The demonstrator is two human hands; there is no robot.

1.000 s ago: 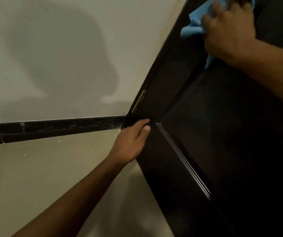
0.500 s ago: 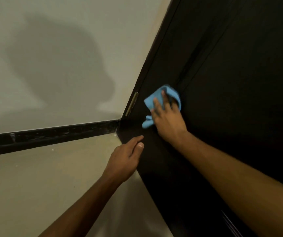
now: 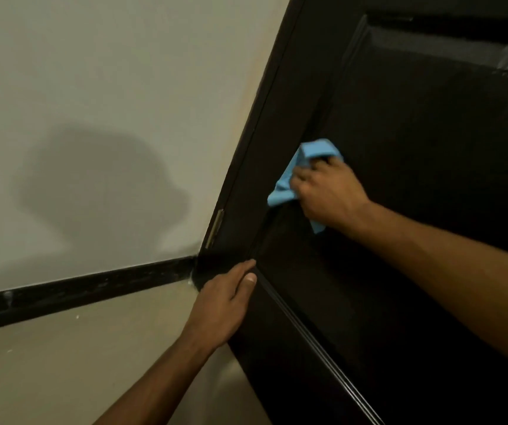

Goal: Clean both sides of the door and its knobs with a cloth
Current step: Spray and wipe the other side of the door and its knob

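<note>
Dark brown panelled door (image 3: pixel 415 148) across the right half of the view, from 12 o'clock round to 5 o'clock, swung open against a pale wall (image 3: pixel 108 72). Hinge edge running from 12 o'clock down toward centre, a brass hinge (image 3: pixel 215 230) on it just left of centre. Raised moulding (image 3: pixel 308 338) bordering the lower panel, slanting from centre down to 5 o'clock.

Right hand (image 3: pixel 328 191) at about 2 o'clock from centre, fingers curled round a bunched blue cloth (image 3: pixel 289 176) and pressing it on the door face beside the panel's inner edge; cloth corners sticking out above the knuckles and below the wrist. Grip closed on the cloth.

Left hand (image 3: pixel 223 305) just below centre, fingers straight and together, fingertips touching the door's lower stile at the corner of the moulding, thumb alongside; nothing held, grip flat and loose.

Black skirting board (image 3: pixel 78 289) from 9 o'clock to the door's foot, beige floor (image 3: pixel 62 363) below at 7 o'clock. Open floor left of the left forearm; broad bare door face right of the cloth. No knob in view.
</note>
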